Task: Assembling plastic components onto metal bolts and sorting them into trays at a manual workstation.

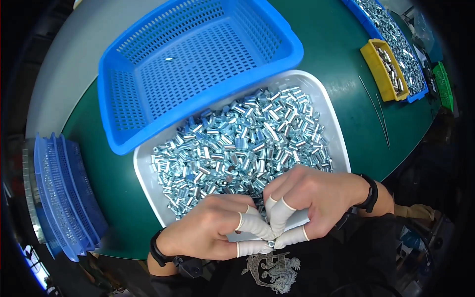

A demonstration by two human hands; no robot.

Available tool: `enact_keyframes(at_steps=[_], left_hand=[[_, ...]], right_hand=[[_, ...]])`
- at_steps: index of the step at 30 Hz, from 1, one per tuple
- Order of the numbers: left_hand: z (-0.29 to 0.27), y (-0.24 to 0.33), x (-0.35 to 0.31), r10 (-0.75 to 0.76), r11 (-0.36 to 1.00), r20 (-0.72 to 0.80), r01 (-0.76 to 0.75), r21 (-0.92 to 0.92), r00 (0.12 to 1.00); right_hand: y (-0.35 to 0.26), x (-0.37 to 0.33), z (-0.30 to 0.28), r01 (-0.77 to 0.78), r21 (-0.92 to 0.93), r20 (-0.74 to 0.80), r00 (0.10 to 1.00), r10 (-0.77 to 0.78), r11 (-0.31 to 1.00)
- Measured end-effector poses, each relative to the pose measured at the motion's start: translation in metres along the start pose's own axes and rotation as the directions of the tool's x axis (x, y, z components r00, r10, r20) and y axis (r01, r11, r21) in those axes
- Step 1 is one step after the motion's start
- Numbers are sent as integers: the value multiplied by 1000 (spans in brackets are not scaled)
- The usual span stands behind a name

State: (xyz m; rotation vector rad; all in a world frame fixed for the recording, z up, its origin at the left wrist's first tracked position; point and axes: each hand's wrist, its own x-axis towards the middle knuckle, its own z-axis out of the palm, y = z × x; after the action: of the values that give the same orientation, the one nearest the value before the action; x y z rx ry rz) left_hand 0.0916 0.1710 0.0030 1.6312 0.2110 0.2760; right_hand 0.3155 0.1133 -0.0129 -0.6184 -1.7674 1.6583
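Silvery metal cylinder (270, 243) is held in front of a dark, dragon-printed shirt (316, 267), near the close edge of a white tray (341, 143). It is gripped by the closed fingers of the left hand (215, 222) and right hand (309, 198) together. A green desk (336, 74) with a curved edge is seen, bordered at far left by a pale grey surface (64, 64); the room around is dark.

The tray is heaped with smooth, shiny metal cylinders (237, 143). It is overlapped by a perforated blue plastic basket (198, 96). Whitish, wrinkled finger cots (281, 213) are worn on both hands.

One loose metal piece (168, 59) is contained in the basket, and one yellow bin (368, 59) and two thin dark rods (378, 116) are seen at right; the heaped cylinders cannot be counted.
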Motion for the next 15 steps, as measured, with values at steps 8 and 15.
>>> enact_keyframes(at_steps=[8, 15], left_hand=[[-3, 9, -4, -39, 997, -40, 41, 72, 998], [-31, 23, -22, 22, 993, -702, 64, 96, 712]], right_hand=[[-4, -1, -1, 12, 43, -57, 998, -9, 999], [-5, -6, -13, 145, 498, -184, 981, -59, 855]])
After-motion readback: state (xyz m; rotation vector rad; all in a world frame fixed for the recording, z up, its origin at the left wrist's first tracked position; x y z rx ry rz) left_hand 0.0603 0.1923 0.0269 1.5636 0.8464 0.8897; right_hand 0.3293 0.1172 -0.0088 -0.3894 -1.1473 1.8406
